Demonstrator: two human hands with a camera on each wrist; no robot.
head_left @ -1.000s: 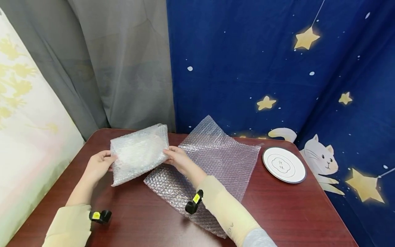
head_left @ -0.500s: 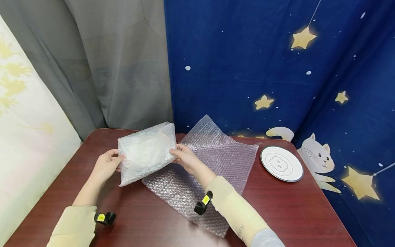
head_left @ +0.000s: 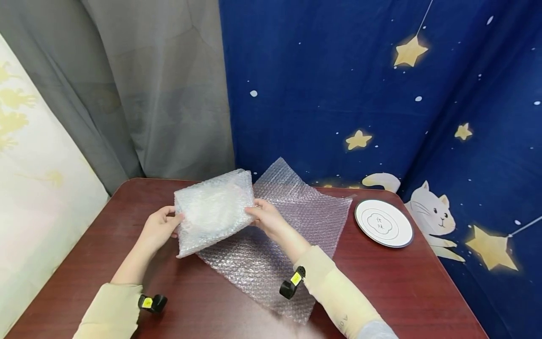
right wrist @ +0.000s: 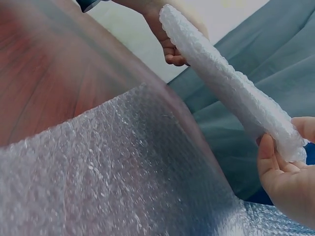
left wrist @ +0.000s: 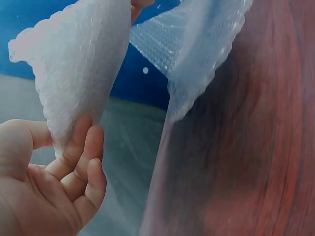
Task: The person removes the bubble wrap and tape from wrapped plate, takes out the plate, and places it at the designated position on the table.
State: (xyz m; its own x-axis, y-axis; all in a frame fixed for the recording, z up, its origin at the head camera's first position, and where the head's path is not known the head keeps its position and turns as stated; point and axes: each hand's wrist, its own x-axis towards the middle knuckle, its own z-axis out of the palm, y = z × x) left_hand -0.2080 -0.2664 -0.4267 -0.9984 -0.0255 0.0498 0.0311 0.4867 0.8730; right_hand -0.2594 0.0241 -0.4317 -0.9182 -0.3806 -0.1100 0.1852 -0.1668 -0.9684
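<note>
Two hands holding a bubble-wrap packet above a tabletop (head_left: pixel 199 296). The left hand (head_left: pixel 158 230) is closed in a pinch on the packet's left edge: in the left wrist view the thumb lies against one face and the fingers bend against the other, the outer ones loosely curled. The right hand (head_left: pixel 272 220) likewise pinches the opposite edge, thumb on one face and fingers on the other, as the right wrist view shows. The bubble-wrap packet (head_left: pixel 215 207) is raised and tilted, its broad face toward the head camera; it is flat, roughly four-sided and whitish, with a paler, denser area in the middle and a crinkled rim. Its contents cannot be made out. Part of it overlaps, in the head view, a loose bubble-wrap sheet (head_left: pixel 311 221), which is spread on the tabletop. Well apart, to the right of the sheet, lies a white dark-rimmed plate (head_left: pixel 383 223) with a printed motif.
</note>
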